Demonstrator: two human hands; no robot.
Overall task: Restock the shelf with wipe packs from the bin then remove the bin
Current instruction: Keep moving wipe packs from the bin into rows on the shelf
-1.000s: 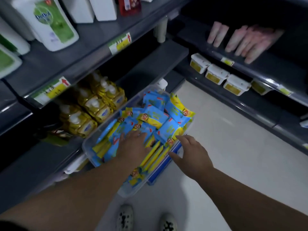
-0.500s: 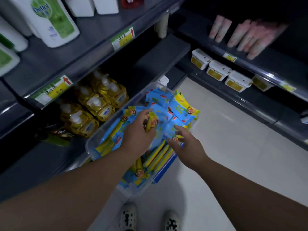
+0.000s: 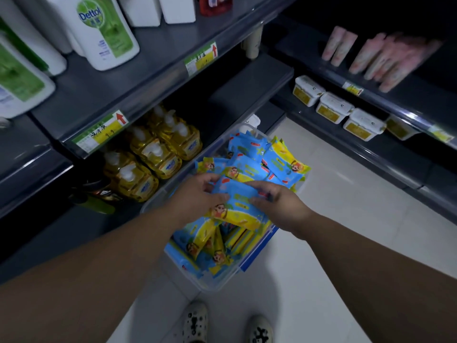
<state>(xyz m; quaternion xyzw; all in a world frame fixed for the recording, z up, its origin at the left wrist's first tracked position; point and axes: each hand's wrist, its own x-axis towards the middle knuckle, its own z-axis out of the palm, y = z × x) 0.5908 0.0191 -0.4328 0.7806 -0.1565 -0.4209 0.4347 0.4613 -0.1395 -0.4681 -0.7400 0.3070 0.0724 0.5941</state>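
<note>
Both hands grip one blue and yellow wipe pack (image 3: pixel 235 206) just above the clear bin (image 3: pixel 217 284): the left hand (image 3: pixel 195 194) curls round its left end, and the right hand (image 3: pixel 282 206) pinches its right edge. More packs (image 3: pixel 249 167) fill the bin, which juts out from the low shelf (image 3: pixel 61 233) over the floor. Yellow soap bottles (image 3: pixel 153 157) stand on that shelf, just left of the bin.

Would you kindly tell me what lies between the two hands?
In the head view, a blue-and-yellow wipe pack lies between the left hand and the right hand; both hold it above the clear bin.
</note>
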